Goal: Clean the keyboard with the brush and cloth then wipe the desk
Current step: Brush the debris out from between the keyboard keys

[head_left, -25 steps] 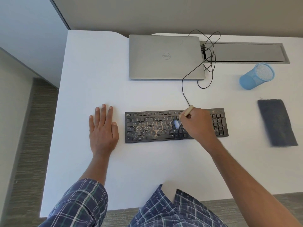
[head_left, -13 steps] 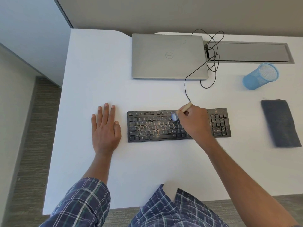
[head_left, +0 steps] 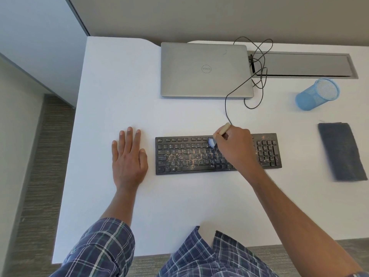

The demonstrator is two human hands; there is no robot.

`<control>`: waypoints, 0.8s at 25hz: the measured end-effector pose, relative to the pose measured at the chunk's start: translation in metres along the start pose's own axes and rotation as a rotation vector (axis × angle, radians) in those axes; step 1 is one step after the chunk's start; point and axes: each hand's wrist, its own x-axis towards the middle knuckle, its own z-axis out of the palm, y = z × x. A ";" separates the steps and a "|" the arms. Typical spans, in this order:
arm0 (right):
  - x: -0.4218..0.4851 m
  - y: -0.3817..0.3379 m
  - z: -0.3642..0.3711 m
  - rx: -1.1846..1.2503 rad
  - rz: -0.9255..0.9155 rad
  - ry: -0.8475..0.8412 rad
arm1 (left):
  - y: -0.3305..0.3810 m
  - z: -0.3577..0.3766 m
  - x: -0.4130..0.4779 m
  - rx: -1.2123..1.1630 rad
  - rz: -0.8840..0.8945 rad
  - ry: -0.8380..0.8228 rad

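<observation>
On the white desk (head_left: 179, 206) the crumb-strewn keyboard (head_left: 185, 156) lay lengthwise left to right, the right hand (head_left: 233, 144) gripping the brush (head_left: 212, 141) over its upper middle rows with most debris to that hand's left, the left hand (head_left: 128, 156) flat, fingers straight, beside the keyboard's left end.

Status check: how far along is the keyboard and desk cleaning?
Done: nothing fully; crumbs speckle the keyboard across middle rows and number pad. In hand: the right hand grips the brush, bristles on the upper keys; the left hand rests flat on the desk. Left: the cloth lies untouched, desk unwiped.
</observation>
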 end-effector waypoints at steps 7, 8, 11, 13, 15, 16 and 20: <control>-0.005 0.011 -0.010 -0.069 0.009 -0.095 | 0.000 0.000 0.000 -0.005 -0.006 -0.004; -0.004 0.009 -0.011 -0.026 0.004 -0.066 | 0.000 0.000 0.000 -0.007 -0.006 -0.005; -0.002 0.003 -0.007 0.113 -0.003 0.004 | 0.000 -0.001 0.000 -0.007 -0.006 -0.008; -0.005 0.003 0.000 0.119 -0.020 -0.018 | 0.001 -0.001 0.000 -0.010 -0.008 -0.007; -0.008 0.007 0.004 0.046 -0.038 -0.048 | 0.001 -0.001 -0.001 -0.003 -0.007 -0.003; -0.009 0.010 0.004 -0.011 -0.046 -0.061 | 0.001 -0.001 0.000 -0.001 -0.006 -0.004; -0.009 0.014 -0.005 -0.038 -0.022 -0.120 | 0.001 0.000 0.000 0.001 -0.002 -0.002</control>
